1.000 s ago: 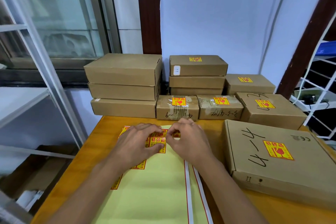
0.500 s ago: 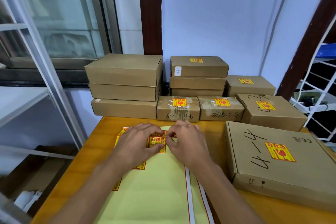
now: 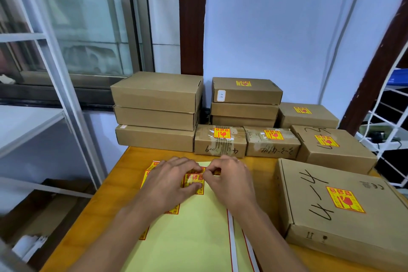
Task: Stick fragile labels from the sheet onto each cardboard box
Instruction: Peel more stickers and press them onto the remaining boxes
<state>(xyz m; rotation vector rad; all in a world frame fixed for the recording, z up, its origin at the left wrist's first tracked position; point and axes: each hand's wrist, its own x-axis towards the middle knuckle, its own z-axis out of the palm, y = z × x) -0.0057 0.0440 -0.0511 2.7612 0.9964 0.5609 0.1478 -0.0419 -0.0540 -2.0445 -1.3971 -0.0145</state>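
Pale yellow glossy backing sheet (image 3: pixel 194 234) lies flat on the orange-brown wooden desk (image 3: pixel 110 201), mostly stripped; a few square yellow-and-red fragile labels (image 3: pixel 191 181) remain at its far-left end. Left hand (image 3: pixel 167 185) lies on the sheet over those labels, fingers curled, thumb and forefinger at a label's edge. Right hand (image 3: pixel 229 181) curled, fingertips pinching at the same label's top corner; can't tell if it's lifted. Peeled white-and-red edge strips (image 3: pixel 231 240) lie along the sheet's right side. Matte brown corrugated cardboard boxes: unlabelled three-high stack (image 3: pixel 156 112) back left, labelled three-high stack (image 3: pixel 245 99) beside it, two taped small boxes (image 3: pixel 220 141) in front, large flat box with marker scrawl (image 3: pixel 344 205) at right. Pale blue wall, window left.
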